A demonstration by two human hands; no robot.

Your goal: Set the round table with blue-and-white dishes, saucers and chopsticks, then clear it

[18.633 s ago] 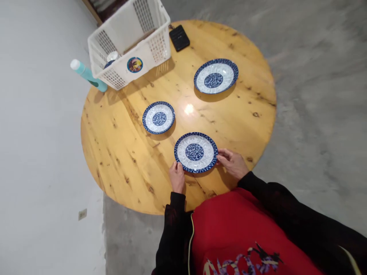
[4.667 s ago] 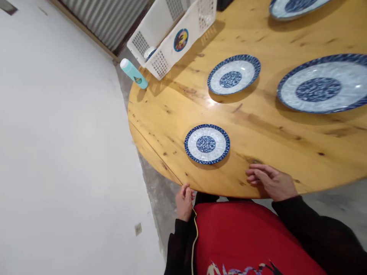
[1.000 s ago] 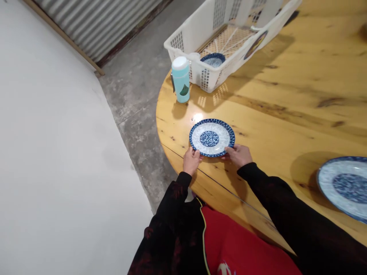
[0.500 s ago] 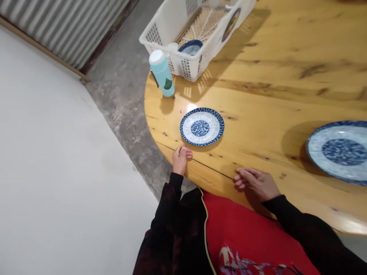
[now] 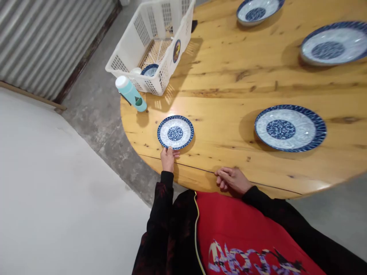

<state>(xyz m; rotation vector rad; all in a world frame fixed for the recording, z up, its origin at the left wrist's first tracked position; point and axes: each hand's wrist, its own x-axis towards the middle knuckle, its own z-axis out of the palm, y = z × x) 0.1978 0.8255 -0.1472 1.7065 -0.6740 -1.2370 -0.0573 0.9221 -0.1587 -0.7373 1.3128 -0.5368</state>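
Observation:
A small blue-and-white plate [image 5: 175, 132] lies near the left edge of the round wooden table [image 5: 229, 80]. My left hand [image 5: 168, 158] is at the plate's near rim, its fingers curled and touching the rim. My right hand [image 5: 233, 179] lies on the table's near edge, to the right of the plate. Its fingers are stretched out loosely and hold nothing.
A white plastic basket [image 5: 183, 15] stands at the back left with a small blue dish [image 5: 149, 69] inside. A teal bottle [image 5: 131, 93] leans beside it. A larger plate [image 5: 289, 128] lies to the right, two more plates [image 5: 332, 41] [image 5: 258, 9] farther back.
Both hands let go of the small plate and drew back to the table edge. My left hand has since come forward to its near rim; my right hand stays at the edge.

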